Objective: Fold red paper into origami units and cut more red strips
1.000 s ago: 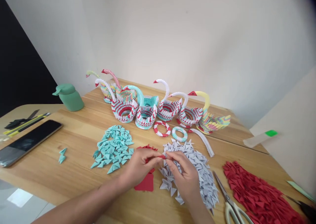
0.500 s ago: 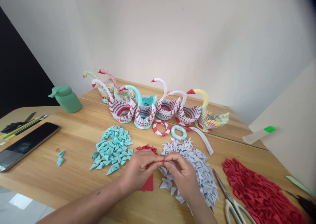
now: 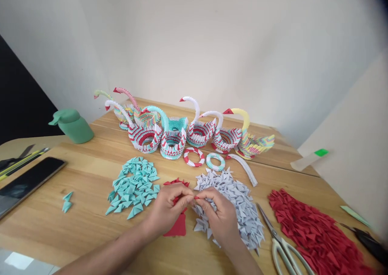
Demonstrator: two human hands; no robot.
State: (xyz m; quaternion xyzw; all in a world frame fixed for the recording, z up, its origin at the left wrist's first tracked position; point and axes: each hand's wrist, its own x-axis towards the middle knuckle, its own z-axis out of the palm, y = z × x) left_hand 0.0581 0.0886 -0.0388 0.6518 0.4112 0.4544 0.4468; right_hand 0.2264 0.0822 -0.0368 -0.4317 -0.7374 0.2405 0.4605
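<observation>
My left hand (image 3: 168,208) and my right hand (image 3: 220,216) meet fingertip to fingertip above the table. Between the pinched thumbs and fingers is a small red paper piece (image 3: 197,198), mostly covered. Under my left hand lies a flat red paper sheet (image 3: 178,225), with a few folded red pieces (image 3: 176,181) just beyond it. A heap of pale grey folded paper triangles (image 3: 242,202) spreads beneath and beside my right hand. Teal paper triangles (image 3: 136,182) form another heap left of my left hand.
Several paper swans (image 3: 172,143) stand at the back, with two paper rings (image 3: 194,164) and a loose swan neck (image 3: 247,168) before them. Scissors (image 3: 280,242) and a red triangle heap (image 3: 315,230) lie right. Leftward are a phone (image 3: 30,186) and green jug (image 3: 74,127).
The whole view has shifted slightly, so things on the table sit further left. My fingers have closed in on the red paper piece, and less of it shows.
</observation>
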